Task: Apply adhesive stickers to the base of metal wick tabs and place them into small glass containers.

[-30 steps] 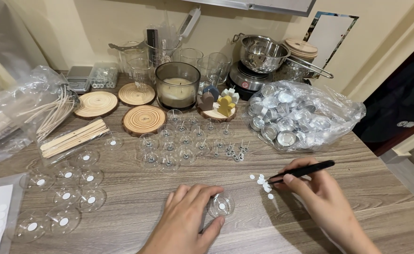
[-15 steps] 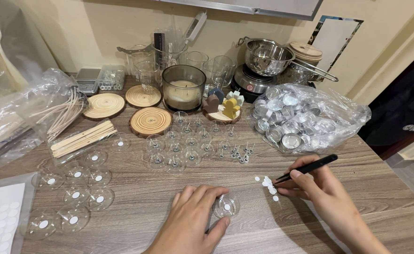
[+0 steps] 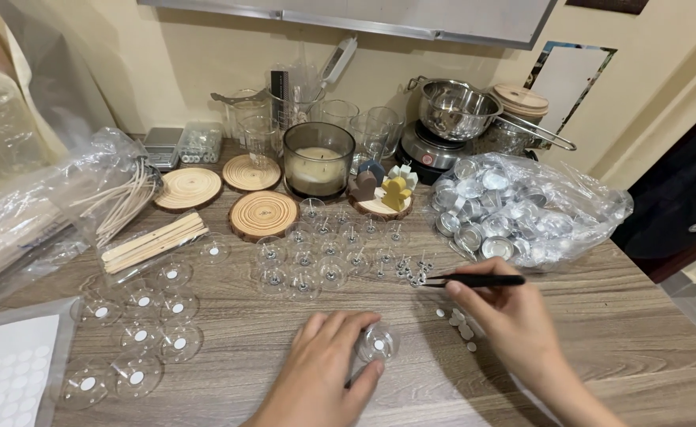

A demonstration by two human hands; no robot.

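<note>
The clear tealight cup (image 3: 376, 344) sits on the table (image 3: 601, 316) near its front edge — shallow, see-through, a white sticker dot at its centre. The left hand (image 3: 320, 372) steadies it, fingers curled loosely round its rim. The right hand (image 3: 506, 316) pinches black tweezers (image 3: 474, 280), tips reaching the loose wicks (image 3: 413, 273) — likely picking one, which calls for a fine grip.

Matt black tweezers (image 3: 474, 280), clear glossy plastic cup (image 3: 376, 343), wood-grain table (image 3: 616, 316)
</note>
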